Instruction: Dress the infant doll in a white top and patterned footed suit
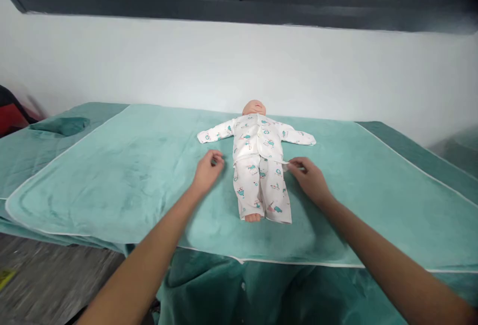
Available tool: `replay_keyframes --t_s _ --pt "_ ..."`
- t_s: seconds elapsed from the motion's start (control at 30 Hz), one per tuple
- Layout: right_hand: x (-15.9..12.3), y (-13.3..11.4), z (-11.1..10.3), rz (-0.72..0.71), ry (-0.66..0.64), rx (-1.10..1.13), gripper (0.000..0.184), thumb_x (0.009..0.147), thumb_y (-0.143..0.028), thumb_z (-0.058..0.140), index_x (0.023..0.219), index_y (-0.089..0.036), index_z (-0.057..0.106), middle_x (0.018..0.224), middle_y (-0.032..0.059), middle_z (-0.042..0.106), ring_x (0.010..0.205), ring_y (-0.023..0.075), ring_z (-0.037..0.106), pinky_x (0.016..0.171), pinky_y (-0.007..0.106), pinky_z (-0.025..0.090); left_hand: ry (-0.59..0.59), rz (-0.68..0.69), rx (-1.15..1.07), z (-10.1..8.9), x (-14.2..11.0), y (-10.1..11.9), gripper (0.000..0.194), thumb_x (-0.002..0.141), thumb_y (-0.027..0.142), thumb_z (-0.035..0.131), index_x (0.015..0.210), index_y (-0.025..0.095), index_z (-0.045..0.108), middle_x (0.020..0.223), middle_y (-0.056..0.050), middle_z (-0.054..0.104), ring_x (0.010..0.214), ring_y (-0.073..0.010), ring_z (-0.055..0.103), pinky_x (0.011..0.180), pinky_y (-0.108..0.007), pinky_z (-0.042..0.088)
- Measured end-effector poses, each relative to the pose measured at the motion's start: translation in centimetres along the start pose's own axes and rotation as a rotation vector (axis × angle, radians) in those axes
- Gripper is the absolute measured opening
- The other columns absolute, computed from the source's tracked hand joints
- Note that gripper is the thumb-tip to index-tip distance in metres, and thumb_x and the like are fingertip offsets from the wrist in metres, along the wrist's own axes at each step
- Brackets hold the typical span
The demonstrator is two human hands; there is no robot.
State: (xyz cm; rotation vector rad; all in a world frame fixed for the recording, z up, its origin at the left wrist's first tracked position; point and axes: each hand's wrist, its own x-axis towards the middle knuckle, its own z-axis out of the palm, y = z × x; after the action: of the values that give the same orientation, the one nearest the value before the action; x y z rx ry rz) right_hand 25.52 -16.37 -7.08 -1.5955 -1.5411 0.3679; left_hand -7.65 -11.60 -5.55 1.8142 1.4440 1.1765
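A baby doll (257,165) lies on its back on a teal blanket (123,180), head toward the wall, arms spread. It wears a white printed jacket and trousers. My left hand (207,170) hovers just left of the doll's waist, its fingers curled loosely with nothing visible in them. My right hand (309,178) rests at the doll's right side, and its fingertips pinch the hem of the jacket (257,138) at the waist.
The blanket covers a table draped in darker teal cloth (429,165), against a white wall. A folded teal cloth (61,126) lies at the far left, beside a red and black object (11,113). Grey floor shows at bottom left.
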Motion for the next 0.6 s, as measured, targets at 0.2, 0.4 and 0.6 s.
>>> replay_keyframes --t_s 0.2,0.4,0.6 --pt "8.3 5.5 -1.9 0.315 0.249 -0.303 0.066 0.083 -0.053 0.057 0.133 -0.01 0.052 0.122 0.02 0.062 0.102 0.0269 0.06 0.089 0.039 0.044 0.106 -0.089 0.555 -3.1 7.2 -3.8 0.06 0.085 0.038 0.06 0.142 0.026 0.046 0.126 -0.013 0.056 0.112 -0.0303 0.058 0.091 -0.041 0.048" --pt "13.0 7.9 -1.1 0.376 0.334 -0.353 0.05 0.084 -0.042 0.056 0.126 -0.015 0.059 0.12 0.0179 0.063 0.1 0.0276 0.058 0.086 0.04 0.042 0.089 -0.035 0.725 -2.8 10.0 -5.1 0.046 0.093 0.027 0.044 0.137 0.027 0.055 0.117 -0.011 0.063 0.107 -0.0297 0.059 0.085 -0.037 0.044" --pt "14.2 10.6 -2.2 0.288 0.467 -0.299 0.033 0.085 -0.022 0.045 0.111 -0.013 0.063 0.11 0.0144 0.062 0.101 0.0251 0.055 0.092 0.039 0.041 0.206 0.025 0.769 -3.7 11.5 -6.1 0.052 0.09 0.014 0.039 0.139 0.026 0.053 0.124 -0.009 0.061 0.108 -0.0267 0.058 0.082 -0.034 0.041"
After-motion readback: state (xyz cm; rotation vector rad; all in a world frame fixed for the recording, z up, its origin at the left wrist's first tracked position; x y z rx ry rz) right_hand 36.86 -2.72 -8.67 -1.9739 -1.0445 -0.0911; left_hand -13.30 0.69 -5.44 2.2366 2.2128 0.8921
